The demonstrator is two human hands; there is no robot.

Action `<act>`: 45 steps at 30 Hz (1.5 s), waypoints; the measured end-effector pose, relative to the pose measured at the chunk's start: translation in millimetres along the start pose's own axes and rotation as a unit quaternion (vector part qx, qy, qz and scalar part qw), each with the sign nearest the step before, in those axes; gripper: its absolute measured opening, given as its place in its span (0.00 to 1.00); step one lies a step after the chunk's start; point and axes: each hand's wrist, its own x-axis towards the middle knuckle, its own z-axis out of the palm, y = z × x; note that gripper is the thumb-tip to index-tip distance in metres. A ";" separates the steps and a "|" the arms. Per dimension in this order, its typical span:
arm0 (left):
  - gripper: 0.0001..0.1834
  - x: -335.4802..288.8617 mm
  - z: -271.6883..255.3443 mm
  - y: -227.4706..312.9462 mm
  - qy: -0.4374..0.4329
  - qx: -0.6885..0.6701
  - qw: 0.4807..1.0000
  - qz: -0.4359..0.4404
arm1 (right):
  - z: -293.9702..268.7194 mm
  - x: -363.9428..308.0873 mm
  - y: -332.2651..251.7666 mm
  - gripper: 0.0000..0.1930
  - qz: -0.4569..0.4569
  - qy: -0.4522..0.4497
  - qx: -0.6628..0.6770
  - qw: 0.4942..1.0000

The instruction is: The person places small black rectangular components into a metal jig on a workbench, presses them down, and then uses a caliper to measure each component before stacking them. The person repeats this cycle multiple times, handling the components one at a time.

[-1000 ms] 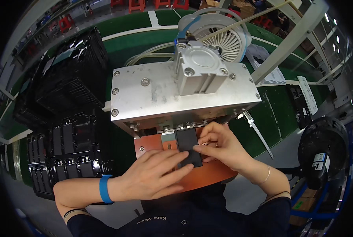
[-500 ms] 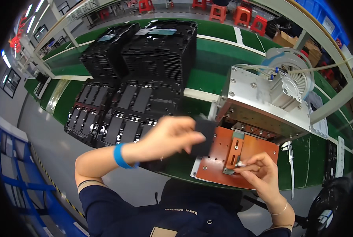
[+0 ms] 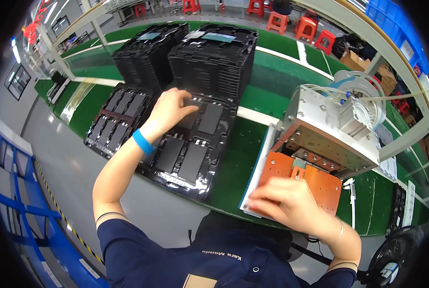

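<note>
One flat black piece [image 3: 210, 119] in a tray [image 3: 195, 191], right of the left hand [image 3: 170, 111]

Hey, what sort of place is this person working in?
Probably a factory assembly line. A long green worktop carries a bolted metal machine and tall stacks of black trays, with red stools beyond.

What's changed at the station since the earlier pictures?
The left hand lifted the black part off the orange plate and moved left to the tray; whether it has let go is hidden. The right hand left the part, then shifted left over the plate's front; its grip is unclear. The view has turned left. The machine and tray stacks stayed put.
</note>
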 end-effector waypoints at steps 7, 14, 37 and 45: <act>0.35 12.0 4.1 -5.0 -0.092 0.094 0.989 -0.075 | 83.6 118.2 28.9 0.07 -0.245 0.000 -0.233 0.941; 0.34 32.7 -1.5 -5.2 -0.183 0.024 0.974 -0.129 | 114.4 162.5 19.8 0.05 -0.286 -0.094 -0.293 0.907; 0.20 15.4 14.3 49.0 -0.236 -0.212 0.938 -0.138 | -1.9 -42.6 9.1 0.08 -0.196 0.138 -0.397 0.886; 0.11 -23.6 -1.0 154.4 0.030 -0.122 0.921 0.370 | 2.5 -129.6 19.5 0.18 0.165 0.156 -0.315 0.922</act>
